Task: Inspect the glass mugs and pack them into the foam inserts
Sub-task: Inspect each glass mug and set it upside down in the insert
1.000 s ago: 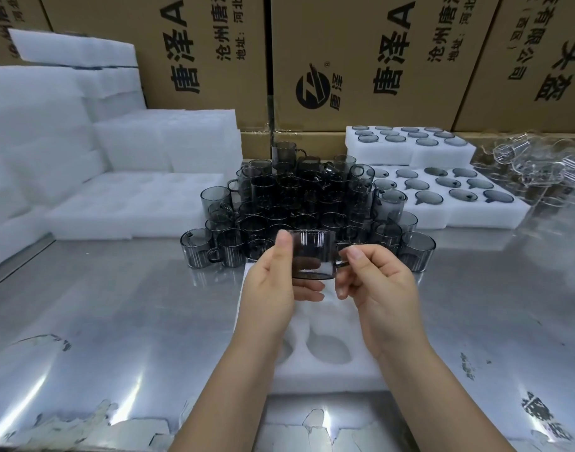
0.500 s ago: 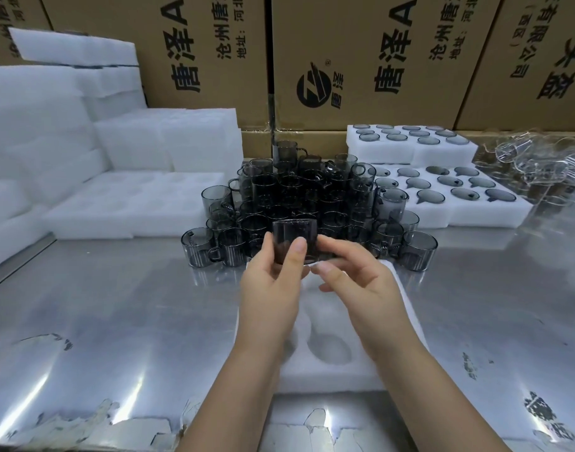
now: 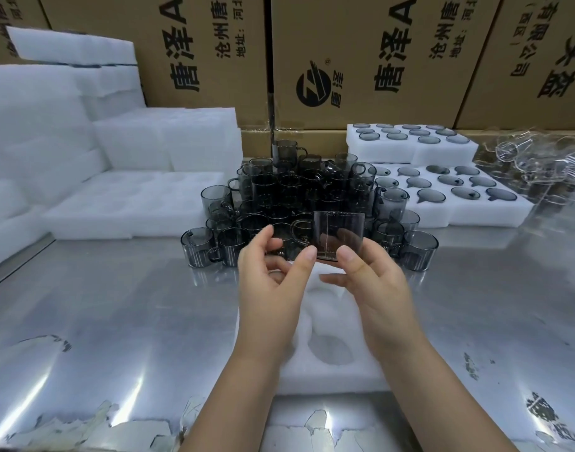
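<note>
A smoky grey glass mug (image 3: 339, 234) is held up in front of the pile of like mugs (image 3: 289, 194), its handle pointing left. My right hand (image 3: 374, 288) grips it, thumb on the front wall and fingers behind the glass. My left hand (image 3: 269, 282) sits just left of it with fingers loosely curled; its thumb tip reaches the mug's lower left edge, and its fingers stay apart from the handle. Below both hands lies a white foam insert (image 3: 341, 370) with an empty round pocket showing.
Two foam inserts filled with mugs (image 3: 455, 203) (image 3: 410, 141) lie at the back right, clear glassware (image 3: 540, 158) beyond them. Empty foam inserts (image 3: 133, 207) are stacked at the left. Cardboard boxes (image 3: 361, 60) wall the back. The steel table (image 3: 116, 321) has peeling film near its front edge.
The mug has been turned between my hands and shifted right; its handle now points left. My left hand has loosened from the mug while my right hand has taken it.
</note>
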